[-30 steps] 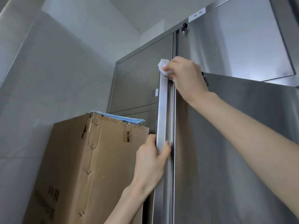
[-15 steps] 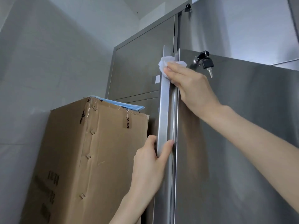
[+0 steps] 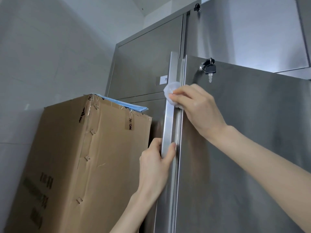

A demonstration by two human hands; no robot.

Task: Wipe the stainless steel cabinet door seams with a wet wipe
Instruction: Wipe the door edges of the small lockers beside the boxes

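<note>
Our right hand pinches the balled wipe in its fingertips and presses it on the door's left edge, a little below the top left corner, where the upright strip meets the seam. Our left hand grips the same strip lower down, thumb on the front and fingers wrapped behind.

We judge we are mid-stroke on the vertical seam, with the stretch under the wipe yet to be done. The next move calls for drawing the wipe down the groove with steady pressure, and the left hand must give way as the wipe nears it.

A key hangs near the door's top left corner. Left of the door stands a box, taped shut, with a blue sheet poking out at its top edge. Its contents are hidden, and we cannot see inside the cabinet either.
</note>
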